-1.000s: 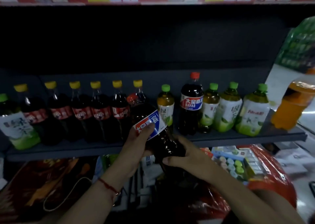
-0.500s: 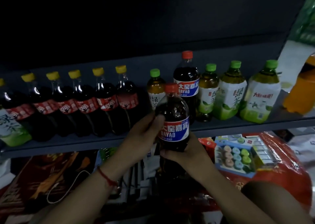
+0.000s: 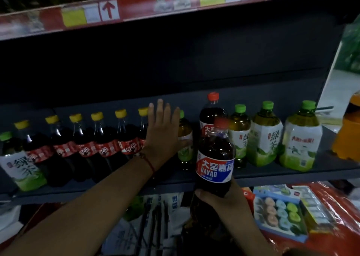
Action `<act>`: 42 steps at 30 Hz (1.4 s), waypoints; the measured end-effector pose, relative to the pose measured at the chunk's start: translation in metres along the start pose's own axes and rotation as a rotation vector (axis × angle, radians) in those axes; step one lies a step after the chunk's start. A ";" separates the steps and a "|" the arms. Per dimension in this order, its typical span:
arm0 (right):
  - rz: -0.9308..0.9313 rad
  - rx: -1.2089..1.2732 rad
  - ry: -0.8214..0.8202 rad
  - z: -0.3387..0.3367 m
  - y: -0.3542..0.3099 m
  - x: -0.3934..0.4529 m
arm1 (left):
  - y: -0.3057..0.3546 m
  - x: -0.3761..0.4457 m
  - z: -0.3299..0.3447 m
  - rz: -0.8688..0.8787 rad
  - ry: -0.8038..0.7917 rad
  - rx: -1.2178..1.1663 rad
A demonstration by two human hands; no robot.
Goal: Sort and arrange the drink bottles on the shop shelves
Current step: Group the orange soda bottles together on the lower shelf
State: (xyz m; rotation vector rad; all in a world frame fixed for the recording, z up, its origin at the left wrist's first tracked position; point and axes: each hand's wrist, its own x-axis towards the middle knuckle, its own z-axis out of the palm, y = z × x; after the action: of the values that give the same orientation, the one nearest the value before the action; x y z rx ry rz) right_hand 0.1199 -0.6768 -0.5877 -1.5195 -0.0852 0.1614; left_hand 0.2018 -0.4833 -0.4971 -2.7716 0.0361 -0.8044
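In the head view, a dark cola bottle [image 3: 215,158] with a red cap and a blue-and-red label is held upright in front of the shelf [image 3: 272,173], gripped round its lower body by the right hand [image 3: 224,199]. The left hand [image 3: 162,131] is raised with fingers straight and spread, placed between the row of yellow-capped bottles [image 3: 101,138] and a small green-capped bottle [image 3: 185,138]; contact cannot be told. A matching red-capped bottle [image 3: 211,113] is seen standing just behind the held one.
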 end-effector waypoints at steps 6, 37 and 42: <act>-0.036 -0.011 0.027 -0.002 0.001 0.001 | 0.010 -0.022 0.004 -0.004 0.128 -0.292; -0.240 -0.255 0.039 0.089 -0.021 0.091 | -0.092 -0.156 -0.019 -0.492 0.253 -1.476; -0.238 -0.242 0.112 0.090 -0.008 0.113 | -0.096 -0.156 -0.018 -0.509 0.255 -1.510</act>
State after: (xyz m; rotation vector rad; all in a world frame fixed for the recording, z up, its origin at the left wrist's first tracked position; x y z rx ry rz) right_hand 0.2175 -0.5704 -0.5798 -1.7418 -0.2003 -0.1287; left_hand 0.0562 -0.3798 -0.5401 -4.0878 -0.0401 -1.8292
